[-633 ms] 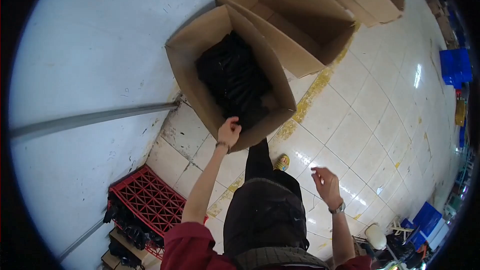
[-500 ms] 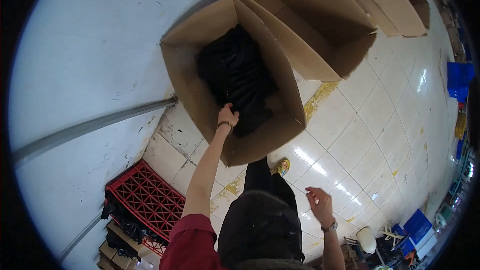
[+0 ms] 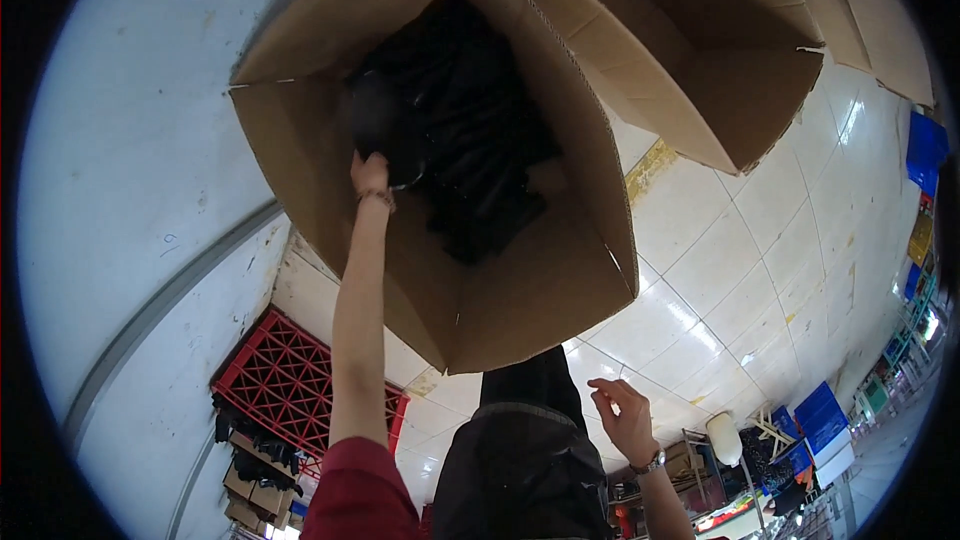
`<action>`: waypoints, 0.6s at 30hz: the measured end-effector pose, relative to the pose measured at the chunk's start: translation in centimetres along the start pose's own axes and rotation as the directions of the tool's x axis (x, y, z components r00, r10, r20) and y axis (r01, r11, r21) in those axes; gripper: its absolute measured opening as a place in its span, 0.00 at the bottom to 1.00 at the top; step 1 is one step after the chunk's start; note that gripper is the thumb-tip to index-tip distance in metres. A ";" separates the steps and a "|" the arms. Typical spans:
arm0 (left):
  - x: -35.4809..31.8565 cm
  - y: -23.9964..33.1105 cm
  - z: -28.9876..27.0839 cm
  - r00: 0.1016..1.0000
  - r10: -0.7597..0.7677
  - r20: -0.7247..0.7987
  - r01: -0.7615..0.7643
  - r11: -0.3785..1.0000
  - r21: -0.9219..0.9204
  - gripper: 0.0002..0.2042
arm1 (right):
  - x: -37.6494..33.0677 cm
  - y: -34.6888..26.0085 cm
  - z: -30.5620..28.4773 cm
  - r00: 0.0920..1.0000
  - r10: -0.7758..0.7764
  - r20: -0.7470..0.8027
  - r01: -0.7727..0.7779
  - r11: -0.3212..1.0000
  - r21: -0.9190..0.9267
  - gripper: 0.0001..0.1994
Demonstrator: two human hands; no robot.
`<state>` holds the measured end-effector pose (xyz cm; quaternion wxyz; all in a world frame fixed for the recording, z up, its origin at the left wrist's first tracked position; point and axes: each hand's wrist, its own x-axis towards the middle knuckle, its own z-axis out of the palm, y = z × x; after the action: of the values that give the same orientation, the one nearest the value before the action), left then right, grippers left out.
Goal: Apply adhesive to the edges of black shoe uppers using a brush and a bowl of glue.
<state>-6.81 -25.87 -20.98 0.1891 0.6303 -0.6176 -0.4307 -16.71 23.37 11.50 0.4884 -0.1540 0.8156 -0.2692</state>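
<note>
An open cardboard box (image 3: 540,290) stands on the tiled floor in front of me, full of black pieces (image 3: 480,140). My left hand (image 3: 371,176) reaches up into it with the arm stretched out, and its fingers are closed on a rounded black piece (image 3: 378,120) at the box's left side. My right hand (image 3: 625,418), with a watch on the wrist, hangs low beside my dark apron. Its fingers are apart and it holds nothing.
A second open cardboard box (image 3: 720,70) stands just right of the first. A red plastic crate (image 3: 290,390) lies on the floor at lower left, against a white wall (image 3: 120,190). Blue crates (image 3: 925,145) and shelves line the far right edge.
My left hand has gone from the box's near rim into the box and closed on a black piece. The view has moved closer to the box. My right hand stays low.
</note>
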 end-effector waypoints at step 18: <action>-23.0 12.7 -10.9 0.386 -0.558 0.734 0.905 0.383 -0.184 0.22 | 5.2 -4.0 -2.6 0.951 -0.292 -0.107 0.289 0.956 -0.037 0.09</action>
<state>-3.07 -9.55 2.03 -0.0504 0.5986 -0.1125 -0.7915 -21.51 18.27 11.15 0.3958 -0.2624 0.8127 -0.3376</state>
